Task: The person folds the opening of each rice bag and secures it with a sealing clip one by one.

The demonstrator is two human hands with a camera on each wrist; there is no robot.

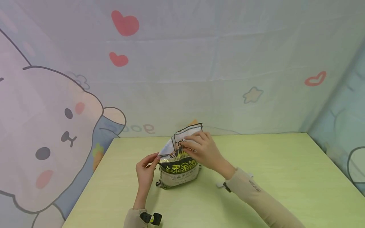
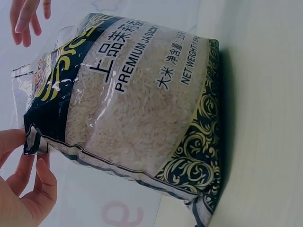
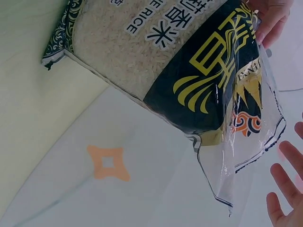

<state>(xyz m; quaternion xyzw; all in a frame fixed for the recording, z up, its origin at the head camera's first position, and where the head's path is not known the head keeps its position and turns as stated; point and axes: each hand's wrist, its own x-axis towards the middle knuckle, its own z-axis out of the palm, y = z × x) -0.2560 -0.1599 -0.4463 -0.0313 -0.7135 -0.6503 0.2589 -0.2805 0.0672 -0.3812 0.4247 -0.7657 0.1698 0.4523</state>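
A clear plastic bag of rice (image 1: 179,175) with a black and gold band stands upright on the table. Its loose, transparent top (image 3: 218,175) is raised and partly folded over at the left. My left hand (image 1: 145,171) pinches the bag's left edge just above the rice, between thumb and fingers, as the left wrist view shows (image 2: 23,184). In front of the bag's upper right part is my right hand (image 1: 203,150), its fingers spread. Seen from the right wrist, the fingers (image 3: 284,182) stand a little apart from the plastic and hold nothing.
The pale yellow-green table (image 1: 271,158) ends at a hanging cloth backdrop (image 1: 176,63) printed with hearts and a bear. A small white item (image 1: 220,184) shows beside the right wrist, partly hidden by the sleeve; its kind is unclear.
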